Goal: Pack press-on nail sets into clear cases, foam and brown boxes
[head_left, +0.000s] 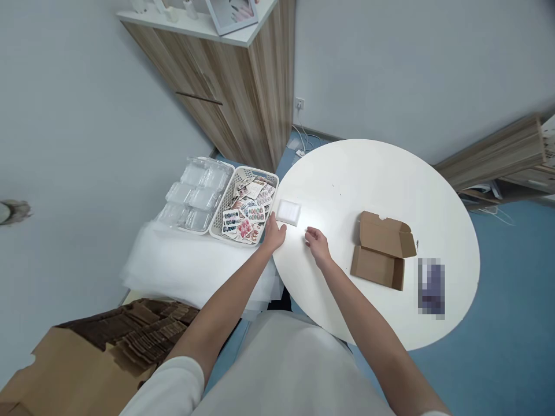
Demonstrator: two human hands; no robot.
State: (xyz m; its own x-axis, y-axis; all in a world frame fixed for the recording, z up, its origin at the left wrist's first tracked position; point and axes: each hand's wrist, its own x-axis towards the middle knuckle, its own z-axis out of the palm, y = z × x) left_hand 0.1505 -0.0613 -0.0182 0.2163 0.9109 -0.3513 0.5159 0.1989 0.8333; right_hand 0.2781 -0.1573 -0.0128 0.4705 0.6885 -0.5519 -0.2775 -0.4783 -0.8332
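Note:
My left hand is at the left edge of the round white table, its thumb apart from the fingers and nothing visible in it. Just beyond its fingertips lies a small flat box, whitish and clear-looking. To the right of that box, my right hand is held low over the table with its fingers curled together; what they pinch, if anything, is too small to make out. Beside my left hand stands a white basket filled with cards of press-on nails in several colours.
An open brown cardboard box sits right of my right hand, with a pixelated item beyond it. Clear plastic cases fill another basket at left, above white sheets. A carton of folded cardboard stands lower left; a wooden cabinet stands behind.

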